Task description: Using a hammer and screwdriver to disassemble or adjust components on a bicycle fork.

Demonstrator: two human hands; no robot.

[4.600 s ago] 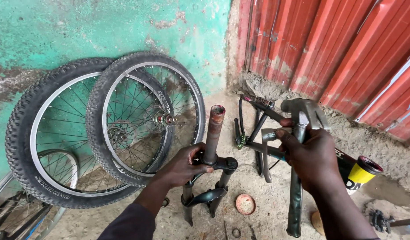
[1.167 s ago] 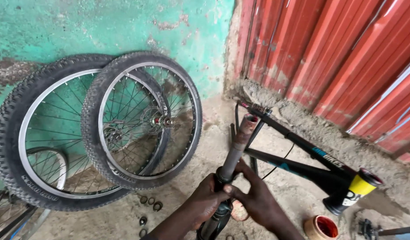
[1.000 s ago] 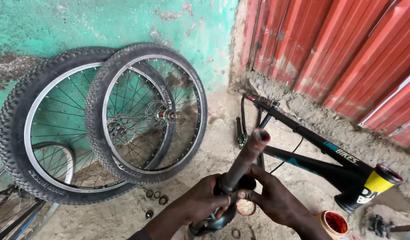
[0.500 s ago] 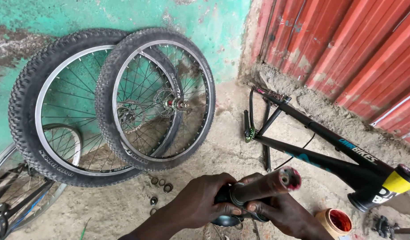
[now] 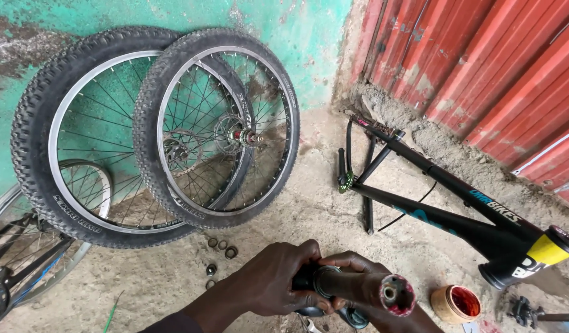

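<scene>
Dark metal fork steerer tube w/ red-smeared open end [image 5: 367, 288] sitting low centre of view, tipped nearly flat, end pointing up at cam, prob so the ring near its base is easy to reach. Left hand [image 5: 278, 283] clamped round the base from the left, fingers curled over top. Right hand [image 5: 358, 271] mostly hidden under the tube, fingers wrapped at the ring, gripping too. Small orange tub of red grease [image 5: 455, 303] just beside on dirt floor. Two knobby-tyred wheels [image 5: 173, 129] leaning on green wall, black bike frame [image 5: 444, 203] lying by red sheet wall.

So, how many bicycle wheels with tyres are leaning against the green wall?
2. The larger wheel leans at the left; the smaller wheel overlaps it on the right. A bare rim shows behind them, and more may be hidden at the left edge.
</scene>
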